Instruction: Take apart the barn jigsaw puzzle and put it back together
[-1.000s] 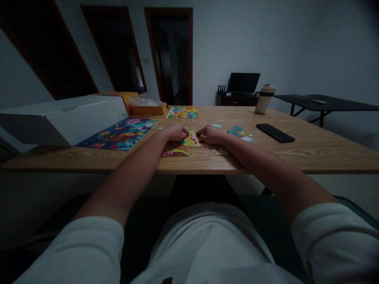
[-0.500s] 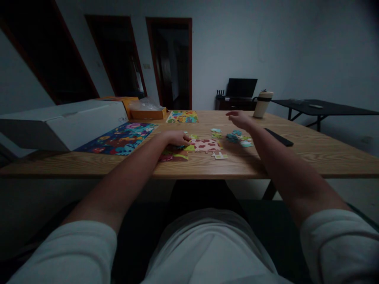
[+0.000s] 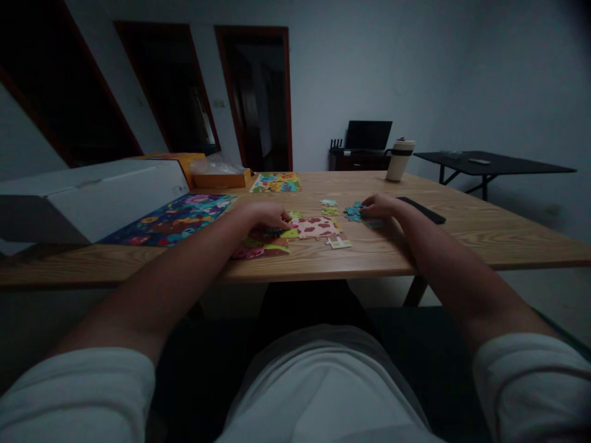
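Observation:
A partly joined jigsaw puzzle (image 3: 318,227), with a pink, brown-spotted part and green edges, lies before me. My left hand (image 3: 268,216) rests at its left side with fingers curled down. Something dark shows under that palm, and what the fingertips grip is hidden. My right hand (image 3: 379,205) is lowered over blue puzzle pieces (image 3: 353,212), fingers bent and closed on a piece at the pile's right side. A pale loose piece (image 3: 339,242) lies at the puzzle's near right corner. Other loose pieces (image 3: 329,203) lie beyond the puzzle.
A dark blue picture sheet (image 3: 170,218) and a white box (image 3: 115,197) occupy the left. Behind are an orange tray (image 3: 221,179) with clear plastic and a yellow picture sheet (image 3: 276,183). A black phone (image 3: 422,210) and a lidded cup (image 3: 399,161) stand right.
My right hand has come down from above the table onto the blue pieces. My left hand stays by the puzzle's left side. The view has shifted slightly.

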`<state>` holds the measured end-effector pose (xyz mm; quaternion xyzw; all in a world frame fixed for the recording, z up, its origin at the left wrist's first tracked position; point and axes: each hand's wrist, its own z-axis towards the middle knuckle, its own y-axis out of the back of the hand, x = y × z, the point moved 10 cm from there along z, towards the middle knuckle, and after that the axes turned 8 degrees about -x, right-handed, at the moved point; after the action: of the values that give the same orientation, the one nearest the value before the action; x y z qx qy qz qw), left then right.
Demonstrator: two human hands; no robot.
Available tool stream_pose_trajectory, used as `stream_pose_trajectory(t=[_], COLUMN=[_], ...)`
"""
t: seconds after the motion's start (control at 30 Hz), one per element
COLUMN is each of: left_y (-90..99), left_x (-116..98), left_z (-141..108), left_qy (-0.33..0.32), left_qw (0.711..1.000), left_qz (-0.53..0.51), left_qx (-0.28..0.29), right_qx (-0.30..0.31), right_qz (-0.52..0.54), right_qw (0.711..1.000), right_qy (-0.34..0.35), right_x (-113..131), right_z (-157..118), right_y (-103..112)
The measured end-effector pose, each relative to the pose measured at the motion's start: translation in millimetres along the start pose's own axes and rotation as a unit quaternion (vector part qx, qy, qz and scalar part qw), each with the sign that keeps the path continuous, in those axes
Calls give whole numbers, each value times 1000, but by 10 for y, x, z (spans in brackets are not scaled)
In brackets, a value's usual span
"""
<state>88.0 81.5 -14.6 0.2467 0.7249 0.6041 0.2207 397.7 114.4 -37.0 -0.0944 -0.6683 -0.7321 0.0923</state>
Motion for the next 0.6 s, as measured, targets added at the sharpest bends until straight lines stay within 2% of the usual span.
stream_pose_trajectory(t=[0.1,0.17,0.23,0.37,0.47,0.6], left_y=[24,48,90,202,214,198], left_x=[24,76,159,321,386,369], left_z=[7,21,38,24,-38,-92], left_qy=[0,14,42,99,116,105], left_qw=[1000,1000,999,988,974,972], left_qz=[-8,-15,-24,-82,-127,-131], left_qx=[8,16,6,-88,-146,-166], right_qx=[-33,-44,-30,8,1,-68], right_qz=[-3,-13,-34,-64,-17,54], right_qw=[999,997,993,985,986,988], right_qy=[16,56,106,161,163,129], right_x=[197,431,692,1044,1121,1048], right_z=[2,8,18,83,133,87], right_y=[73,83,29,-126,-188,-104])
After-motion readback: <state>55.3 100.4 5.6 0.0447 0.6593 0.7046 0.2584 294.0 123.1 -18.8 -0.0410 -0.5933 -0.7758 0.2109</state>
